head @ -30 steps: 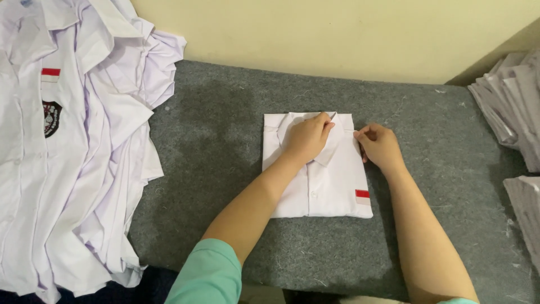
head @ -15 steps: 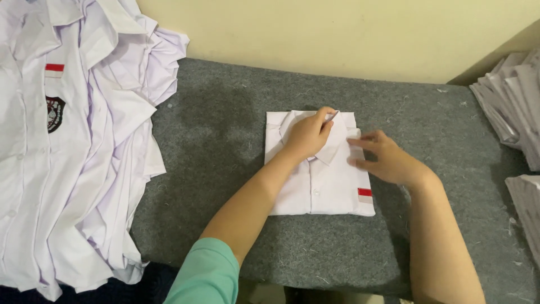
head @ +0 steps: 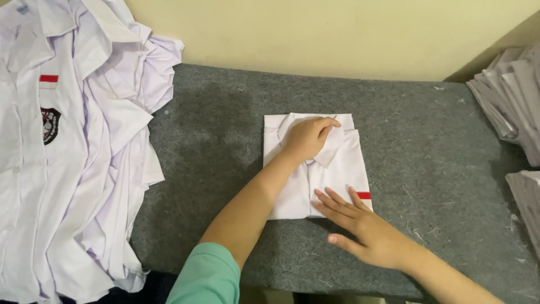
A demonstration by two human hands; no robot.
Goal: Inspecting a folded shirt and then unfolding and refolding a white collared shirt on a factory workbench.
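A folded white shirt point(head: 337, 169) with a small red patch lies in the middle of the grey felt table point(head: 214, 141). My left hand point(head: 306, 138) rests flat on its collar, fingers loosely curled, pressing down. My right hand point(head: 360, 228) lies flat with fingers spread at the shirt's near edge, fingertips touching the fabric by the red patch. Neither hand holds anything.
A heap of unfolded white shirts point(head: 67, 146) with a dark crest and red patch covers the left side and hangs over the table edge. Stacks of folded white shirts point(head: 514, 101) sit at the right edge. A yellow wall point(head: 337, 34) runs along the back.
My right hand has moved from the shirt's right collar side down to its near edge and opened flat. My left hand has stayed on the collar.
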